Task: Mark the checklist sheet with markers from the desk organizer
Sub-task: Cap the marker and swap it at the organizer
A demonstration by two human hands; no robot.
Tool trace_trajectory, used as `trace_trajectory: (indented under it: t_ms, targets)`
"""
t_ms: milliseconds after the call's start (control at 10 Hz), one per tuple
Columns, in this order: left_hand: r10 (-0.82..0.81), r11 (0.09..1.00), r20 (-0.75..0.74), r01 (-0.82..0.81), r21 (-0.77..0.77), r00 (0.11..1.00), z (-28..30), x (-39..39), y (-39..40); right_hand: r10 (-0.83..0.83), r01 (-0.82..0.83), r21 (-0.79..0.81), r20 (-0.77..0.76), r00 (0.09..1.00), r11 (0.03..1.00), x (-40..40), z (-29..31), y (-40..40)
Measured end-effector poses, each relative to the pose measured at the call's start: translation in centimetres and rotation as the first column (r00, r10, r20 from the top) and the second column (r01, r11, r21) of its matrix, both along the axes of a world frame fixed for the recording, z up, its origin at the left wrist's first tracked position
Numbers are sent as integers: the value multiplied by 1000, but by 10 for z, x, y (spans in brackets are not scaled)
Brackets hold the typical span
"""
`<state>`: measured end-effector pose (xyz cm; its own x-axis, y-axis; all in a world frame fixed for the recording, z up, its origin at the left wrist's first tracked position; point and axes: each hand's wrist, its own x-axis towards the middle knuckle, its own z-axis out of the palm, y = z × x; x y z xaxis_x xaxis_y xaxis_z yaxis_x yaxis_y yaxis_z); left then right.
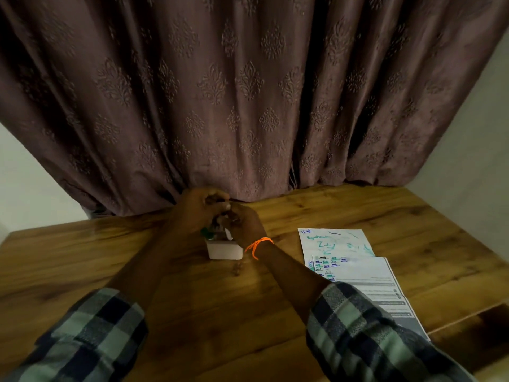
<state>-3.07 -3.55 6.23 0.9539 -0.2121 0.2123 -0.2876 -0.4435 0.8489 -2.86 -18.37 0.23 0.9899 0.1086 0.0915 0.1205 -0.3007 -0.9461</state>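
Note:
A small white desk organizer (225, 251) stands on the wooden table (137, 271) near its far edge, with markers (213, 232) poking up from it, one with a green cap. Both hands are bunched together directly above it. My left hand (199, 206) has its fingers curled over the marker tops, and my right hand (242, 223), with an orange thread at the wrist, is closed beside it. What each hand grips is hidden by the fingers and dim light. The checklist sheet (369, 279) lies to the right, bearing green and blue marks, partly under my right sleeve.
A second scribbled sheet (336, 241) lies under the checklist, further back. A brown patterned curtain (248, 92) hangs right behind the table's far edge. The table's right edge (468, 321) drops off near the checklist.

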Motion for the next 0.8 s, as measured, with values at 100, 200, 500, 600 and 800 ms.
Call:
trace_trajectory:
  t_ms: [100,200,500,600,800]
  targets:
    - [33,990,35,-27,-142,999,16,5,-22,-133,134,1,115,984,991,3,6,-22]
    - [20,951,-54,-36,-307,998,28,8,-71,-184,159,144,178,967,977,-5,21,-50]
    - [-237,881,-454,-7,-474,859,-3,2,-185,-447,428,146,136,884,892,-38,-9,-140]
    - [-214,908,-570,-53,-415,793,-26,-8,-223,-527,533,140,-77,846,835,-56,-29,-162]
    - [-251,922,-719,-67,-382,648,-76,-30,-259,-546,625,35,-449,707,780,-96,-50,-178]
